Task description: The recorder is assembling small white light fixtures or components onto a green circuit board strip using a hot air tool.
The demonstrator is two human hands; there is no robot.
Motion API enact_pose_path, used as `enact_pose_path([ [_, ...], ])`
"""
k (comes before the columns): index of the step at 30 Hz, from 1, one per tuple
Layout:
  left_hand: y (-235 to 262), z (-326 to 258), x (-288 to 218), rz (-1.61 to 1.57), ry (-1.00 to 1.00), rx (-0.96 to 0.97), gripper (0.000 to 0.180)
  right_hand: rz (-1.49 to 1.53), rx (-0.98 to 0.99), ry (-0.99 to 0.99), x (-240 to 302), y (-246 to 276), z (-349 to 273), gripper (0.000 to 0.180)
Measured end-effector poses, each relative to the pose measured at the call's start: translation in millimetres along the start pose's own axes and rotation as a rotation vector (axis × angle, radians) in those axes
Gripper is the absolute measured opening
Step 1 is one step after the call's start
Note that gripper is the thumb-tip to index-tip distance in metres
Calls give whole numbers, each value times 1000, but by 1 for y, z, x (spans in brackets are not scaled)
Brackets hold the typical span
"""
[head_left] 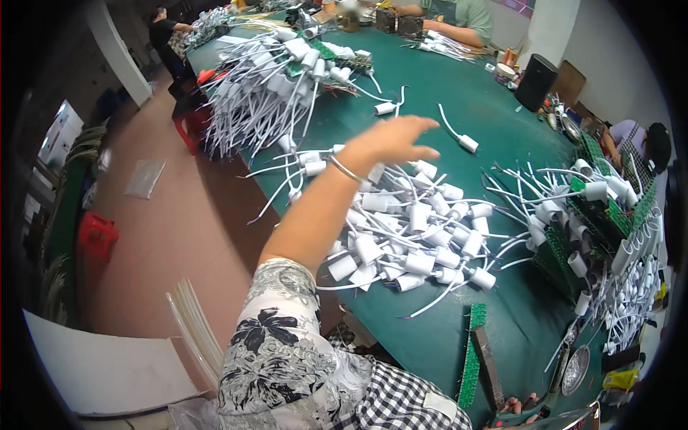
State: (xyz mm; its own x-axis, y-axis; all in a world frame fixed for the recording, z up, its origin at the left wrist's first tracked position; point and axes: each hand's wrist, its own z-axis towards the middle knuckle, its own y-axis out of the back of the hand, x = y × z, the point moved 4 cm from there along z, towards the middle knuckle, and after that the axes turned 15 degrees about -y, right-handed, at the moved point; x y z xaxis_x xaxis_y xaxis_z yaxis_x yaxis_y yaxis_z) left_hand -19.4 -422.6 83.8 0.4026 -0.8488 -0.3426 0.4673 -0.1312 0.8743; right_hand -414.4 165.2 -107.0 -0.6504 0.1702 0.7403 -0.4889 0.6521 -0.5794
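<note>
My left hand [398,140] reaches out over the table with its fingers spread and nothing held in them. It hovers above the far edge of a loose heap of white cylindrical plastic housings with white cables [419,222]. Beyond its fingertips, one single corded housing [467,143] lies apart, and another [385,109] sits further left. At the lower edge my right hand [519,405] shows only in part, its fingers curled; what they hold is hard to make out. Close by it lie a green circuit board strip [473,358] and a dark flat bar [489,365].
A larger bundle of corded housings [265,86] fills the table's far left. At right stand green boards [562,258] with more housings, beside a metal ladle-like dish [575,369]. A black speaker [536,82] is behind. Co-workers [466,25] sit around the green table [444,79].
</note>
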Motion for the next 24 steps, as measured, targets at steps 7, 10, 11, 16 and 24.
enact_pose_path([
  [7,99,-148,56,266,317,-118,35,-649,-446,353,-4,-32,1,43],
  [10,73,-208,50,41,447,-94,25,-58,-256,156,-6,-77,-1,44],
  [11,58,-221,46,115,452,-123,25,21,-227,129,-4,-85,-2,45],
  [16,-10,-241,26,399,487,-437,26,117,-68,62,4,-99,-10,47],
  [24,-40,-166,34,52,182,-525,24,169,347,37,6,-105,-7,48],
])
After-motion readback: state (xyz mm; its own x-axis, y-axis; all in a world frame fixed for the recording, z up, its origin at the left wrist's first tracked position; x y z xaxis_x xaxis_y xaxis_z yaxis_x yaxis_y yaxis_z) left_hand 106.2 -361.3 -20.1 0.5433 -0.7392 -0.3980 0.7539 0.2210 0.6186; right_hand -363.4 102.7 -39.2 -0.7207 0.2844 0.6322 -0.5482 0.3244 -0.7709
